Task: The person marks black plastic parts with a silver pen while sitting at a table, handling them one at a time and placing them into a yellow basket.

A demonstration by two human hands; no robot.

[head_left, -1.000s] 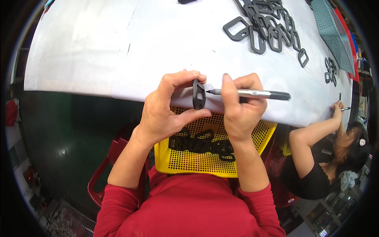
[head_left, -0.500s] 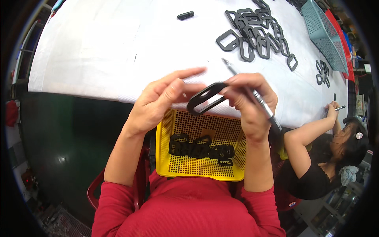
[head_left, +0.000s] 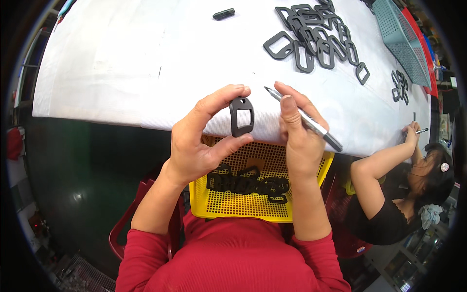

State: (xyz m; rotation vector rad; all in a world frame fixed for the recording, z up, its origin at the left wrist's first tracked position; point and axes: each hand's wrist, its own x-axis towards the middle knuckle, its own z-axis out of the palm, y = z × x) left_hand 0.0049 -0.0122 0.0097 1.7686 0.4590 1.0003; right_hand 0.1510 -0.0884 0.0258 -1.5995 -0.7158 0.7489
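Note:
Between thumb and fingers, my left hand [head_left: 197, 134] grips a black frame-shaped part [head_left: 234, 117] by its two ends. The part stands upright, with a large window and a small hole near its top. My right hand [head_left: 302, 131] holds a marker pen [head_left: 311, 121], its dark tip pointing up and left toward the part but apart from it. Below both hands, a yellow basket [head_left: 243, 212] at my lap contains several similar black parts [head_left: 248, 184]. Farther off on the white table [head_left: 116, 63] lies a loose pile of such frames [head_left: 311, 36].
A black pen cap [head_left: 224, 14] lies at the far side of the table. At the right stand a teal perforated basket [head_left: 401, 44] and a smaller group of black parts [head_left: 400, 87]. A co-worker [head_left: 384, 194] sits on my right, holding a pen.
The black part has passed from my right hand into my left and turned upright. My right hand has drawn a little away and now holds just the pen.

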